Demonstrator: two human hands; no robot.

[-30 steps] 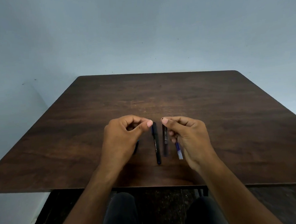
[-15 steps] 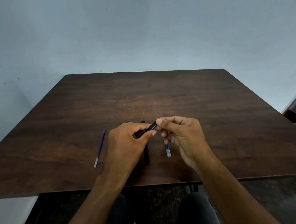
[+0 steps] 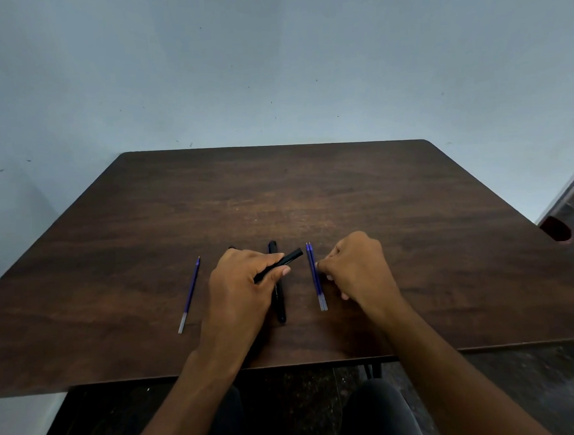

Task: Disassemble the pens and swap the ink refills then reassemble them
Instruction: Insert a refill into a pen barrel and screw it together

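Left hand (image 3: 241,286): ours, curled around a black pen barrel (image 3: 289,259). Thumb and fingers clamp it; the barrel pokes out past the thumb, angled up and to the right, clear of the worktop.
Right hand (image 3: 359,266): ours, loosely curled, knuckles up, fingertips (image 3: 321,265) pinched right at the pair of refills. We can't tell if it actually grips them or just touches them, since the fingers hide the contact.
Pair of refills (image 3: 316,277): two blue ink refills lying side by side, touching, parallel, running front to back on the worktop. Clear ends toward us, tips pointing away.
Single refill (image 3: 190,294): a third blue refill, lying alone, well to the left of our left hand, slightly slanted with its tip farther from us and its clear end nearer.
Second pen (image 3: 278,297): black, lying flat on the worktop between the two hands, running front to back. Partly covered by our left hand and crossed by the held barrel.
Worktop (image 3: 310,189): dark brown wood grain, bare apart from the pen parts, all of which sit near the front edge.
Background: plain pale blue wall (image 3: 271,68) behind the worktop.
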